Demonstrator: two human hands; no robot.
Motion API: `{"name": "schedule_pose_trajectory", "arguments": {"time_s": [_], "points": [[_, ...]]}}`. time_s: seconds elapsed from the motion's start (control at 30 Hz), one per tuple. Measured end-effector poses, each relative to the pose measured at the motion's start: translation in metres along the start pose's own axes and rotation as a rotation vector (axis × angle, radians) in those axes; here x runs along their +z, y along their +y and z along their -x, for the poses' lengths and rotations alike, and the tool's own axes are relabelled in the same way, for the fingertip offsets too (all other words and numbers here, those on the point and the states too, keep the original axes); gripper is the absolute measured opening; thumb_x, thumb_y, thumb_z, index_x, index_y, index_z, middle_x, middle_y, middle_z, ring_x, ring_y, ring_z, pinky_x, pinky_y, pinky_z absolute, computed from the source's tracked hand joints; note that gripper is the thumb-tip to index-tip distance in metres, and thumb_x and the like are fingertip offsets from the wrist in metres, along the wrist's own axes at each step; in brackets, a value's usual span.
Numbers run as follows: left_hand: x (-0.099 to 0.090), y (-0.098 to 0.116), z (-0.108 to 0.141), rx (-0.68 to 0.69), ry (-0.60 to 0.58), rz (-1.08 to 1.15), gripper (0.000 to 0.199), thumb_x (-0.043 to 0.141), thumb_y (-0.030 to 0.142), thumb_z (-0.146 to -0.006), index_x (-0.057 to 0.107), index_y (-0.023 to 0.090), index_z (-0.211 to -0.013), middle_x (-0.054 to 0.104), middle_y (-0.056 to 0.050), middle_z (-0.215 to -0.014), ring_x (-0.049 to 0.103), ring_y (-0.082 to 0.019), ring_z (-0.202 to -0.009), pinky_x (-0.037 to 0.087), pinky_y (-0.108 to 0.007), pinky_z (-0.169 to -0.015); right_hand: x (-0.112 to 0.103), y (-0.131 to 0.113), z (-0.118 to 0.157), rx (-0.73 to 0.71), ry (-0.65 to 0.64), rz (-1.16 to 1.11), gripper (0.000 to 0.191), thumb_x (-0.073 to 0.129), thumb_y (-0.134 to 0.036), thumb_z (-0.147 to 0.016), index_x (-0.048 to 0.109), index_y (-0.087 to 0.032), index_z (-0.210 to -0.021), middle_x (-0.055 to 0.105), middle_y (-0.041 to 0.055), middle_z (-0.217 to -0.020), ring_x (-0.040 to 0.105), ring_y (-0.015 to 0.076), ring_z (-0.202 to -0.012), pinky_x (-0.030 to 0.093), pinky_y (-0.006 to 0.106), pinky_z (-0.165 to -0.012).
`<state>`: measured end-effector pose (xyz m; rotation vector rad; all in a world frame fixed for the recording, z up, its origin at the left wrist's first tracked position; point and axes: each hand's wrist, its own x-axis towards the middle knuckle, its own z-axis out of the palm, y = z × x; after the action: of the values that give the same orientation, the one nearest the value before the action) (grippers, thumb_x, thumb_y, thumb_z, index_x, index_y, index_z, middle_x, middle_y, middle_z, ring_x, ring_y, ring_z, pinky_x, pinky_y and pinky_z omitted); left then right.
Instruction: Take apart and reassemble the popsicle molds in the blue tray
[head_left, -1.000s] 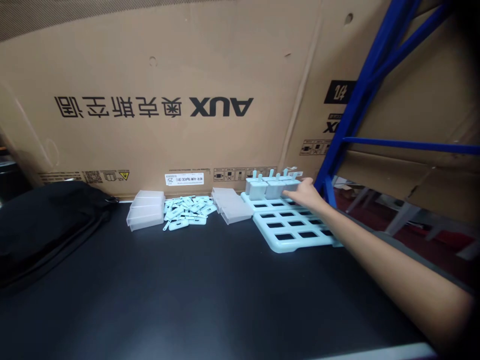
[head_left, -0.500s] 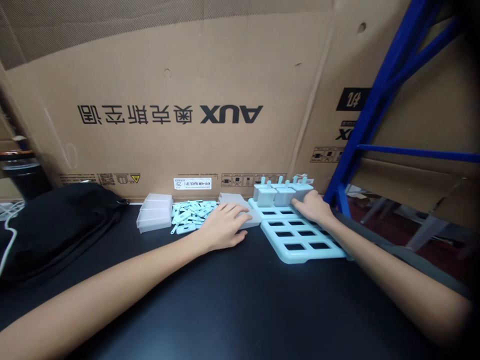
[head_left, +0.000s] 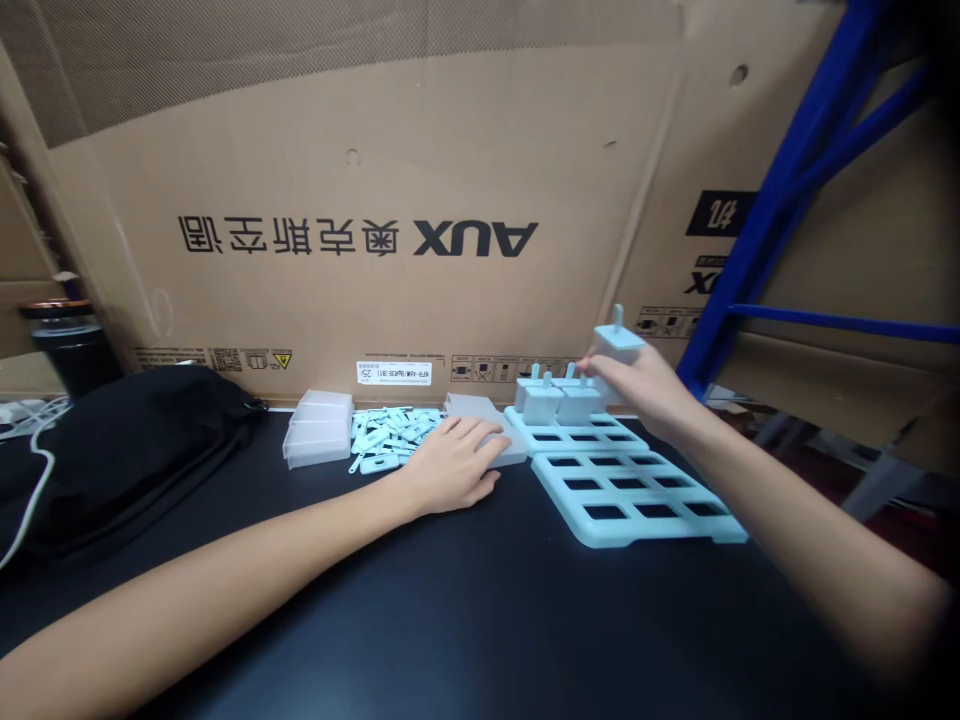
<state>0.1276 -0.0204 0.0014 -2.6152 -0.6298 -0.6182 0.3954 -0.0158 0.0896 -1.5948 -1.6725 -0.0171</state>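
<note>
Pinching lidded mold [head_left: 619,338] with right fingers [head_left: 610,368], above far rack's [head_left: 525,438] far right corner; spreading left fingers [head_left: 487,451] loosely over clear molds [head_left: 514,449].

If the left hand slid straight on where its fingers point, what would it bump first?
For the left hand, probably the cloudy plastic molds right by its fingers. I can't tell whether it already touches them.

Racks [head_left: 598,541] light blue; bag [head_left: 142,440] black; shelf frame [head_left: 780,190] solid blue.

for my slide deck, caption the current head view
Right hand lifts a mold above the trays; left hand rests by the sticks.
</note>
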Motion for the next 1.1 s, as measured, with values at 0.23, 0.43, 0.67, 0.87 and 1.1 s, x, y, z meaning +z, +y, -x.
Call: {"name": "schedule_pose_trajectory", "arguments": {"time_s": [0.23,0.43,0.67,0.87,1.1], "points": [[-0.036,-0.014,0.067,-0.075,-0.04,0.042,0.02,0.043,0.019,-0.092,0.056,0.018,-0.106,0.058,-0.01,-0.117,0.051,-0.026,-0.113,0.041,-0.041,-0.097,0.054,-0.13,-0.016,-0.22,-0.45,0.619,0.054,0.054,-0.044,-0.076,0.052,-0.012,-0.119,0.068,0.0176,-0.094,0.064,0.0306,-0.079,0.047,0.039,-0.064],[-0.061,-0.02,0.117,-0.201,-0.076,0.099,0.022,0.044,0.02,-0.092,0.06,0.02,-0.107,0.06,-0.007,-0.117,0.053,-0.023,-0.11,0.042,-0.041,-0.097,0.083,-0.157,-0.022,-0.246,-0.647,0.734,0.072,0.047,-0.062,-0.077,0.053,-0.012,-0.128,0.067,0.0197,-0.109,0.065,0.0333,-0.086,0.051,0.045,-0.064],[-0.054,-0.022,0.112,-0.271,-0.177,0.157,0.022,0.045,0.022,-0.09,0.061,0.021,-0.105,0.064,-0.005,-0.111,0.058,-0.022,-0.103,0.046,-0.038,-0.095,0.102,-0.168,-0.023,-0.374,-0.648,0.706,0.069,0.048,-0.071,-0.075,0.065,-0.018,-0.115,0.066,0.0175,-0.112,0.063,0.0358,-0.097,0.05,0.049,-0.076],[-0.055,-0.022,0.113,-0.285,-0.173,0.176,0.019,0.046,0.022,-0.09,0.06,0.021,-0.102,0.064,-0.005,-0.105,0.058,-0.021,-0.101,0.047,-0.036,-0.093,0.104,-0.166,-0.031,-0.355,-0.498,0.645,0.081,0.042,-0.077,-0.076,0.054,-0.012,-0.123,0.064,0.0212,-0.107,0.061,0.0359,-0.096,0.049,0.048,-0.077],[-0.053,-0.024,0.114,-0.274,-0.179,0.189,0.018,0.046,0.022,-0.09,0.059,0.02,-0.102,0.063,-0.005,-0.105,0.057,-0.021,-0.102,0.047,-0.036,-0.093,0.095,-0.124,-0.055,-0.483,-0.563,0.721,0.047,0.056,-0.046,-0.077,0.059,-0.013,-0.111,0.058,0.0192,-0.119,0.056,0.0331,-0.104,0.044,0.046,-0.086]]}}
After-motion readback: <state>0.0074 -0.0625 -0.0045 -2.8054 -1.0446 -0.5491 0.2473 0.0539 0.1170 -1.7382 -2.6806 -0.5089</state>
